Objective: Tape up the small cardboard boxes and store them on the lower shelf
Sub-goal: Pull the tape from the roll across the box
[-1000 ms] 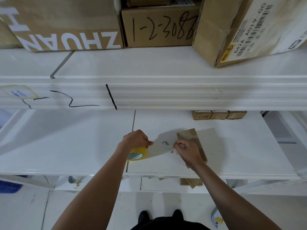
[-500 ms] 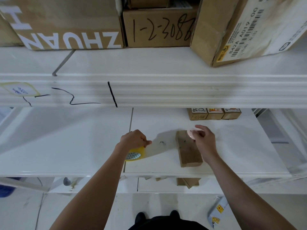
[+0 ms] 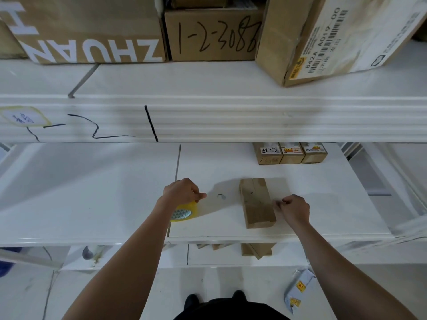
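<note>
On the white shelf board (image 3: 115, 192), the small cardboard box (image 3: 256, 202) lies flat near the front edge, and everything else sits around it. To the left of the box, with bare shelf between, the left hand (image 3: 182, 192) has its grip curled round the yellow tape roll (image 3: 184, 212), which rests on the board. Just beside the right edge of the box, the right hand (image 3: 294, 210) has its fingers pinched together; it may be holding the end of a clear tape strip, but no tape is plain enough to tell. Behind the box, at the back of the shelf, three small boxes (image 3: 290, 153) stand in a row.

The risks here look mostly like tape faults. If a strip runs between the hands, it could fold on itself or land crooked across the seam, because clear tape is hard to see and sags when slack. The light box could also slide or lift when the strip is pressed or pulled, since neither hand holds it down. It lies near enough to the front edge that a careless tug might push it off.
</note>
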A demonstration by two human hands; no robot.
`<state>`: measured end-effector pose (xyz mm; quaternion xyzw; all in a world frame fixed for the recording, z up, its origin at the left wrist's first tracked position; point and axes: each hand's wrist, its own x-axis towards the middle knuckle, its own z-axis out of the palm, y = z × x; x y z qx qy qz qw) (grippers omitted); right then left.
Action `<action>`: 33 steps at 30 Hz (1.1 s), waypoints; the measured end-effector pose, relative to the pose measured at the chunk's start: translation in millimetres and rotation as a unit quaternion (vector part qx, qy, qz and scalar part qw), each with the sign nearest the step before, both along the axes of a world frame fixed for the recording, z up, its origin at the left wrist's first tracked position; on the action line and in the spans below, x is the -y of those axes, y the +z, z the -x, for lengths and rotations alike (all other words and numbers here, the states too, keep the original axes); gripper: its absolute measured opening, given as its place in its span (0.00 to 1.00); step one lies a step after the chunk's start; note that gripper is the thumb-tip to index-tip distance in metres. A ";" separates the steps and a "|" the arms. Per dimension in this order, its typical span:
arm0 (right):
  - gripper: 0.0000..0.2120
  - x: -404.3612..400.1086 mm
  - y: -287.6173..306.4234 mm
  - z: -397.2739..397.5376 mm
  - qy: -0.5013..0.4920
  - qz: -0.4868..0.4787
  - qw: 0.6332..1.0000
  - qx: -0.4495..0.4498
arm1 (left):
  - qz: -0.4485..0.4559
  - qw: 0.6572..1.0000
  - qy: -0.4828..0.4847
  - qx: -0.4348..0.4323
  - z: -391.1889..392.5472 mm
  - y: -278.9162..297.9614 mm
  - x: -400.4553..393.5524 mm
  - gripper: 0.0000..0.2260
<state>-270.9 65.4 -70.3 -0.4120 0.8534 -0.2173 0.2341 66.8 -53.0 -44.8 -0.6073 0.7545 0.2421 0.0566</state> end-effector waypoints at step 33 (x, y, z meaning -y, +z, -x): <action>0.06 81.8 37.7 -87.7 0.377 -0.155 0.912 0.047 | 0.006 1.000 0.009 -0.010 -5.6 3.0 -5.2 0.19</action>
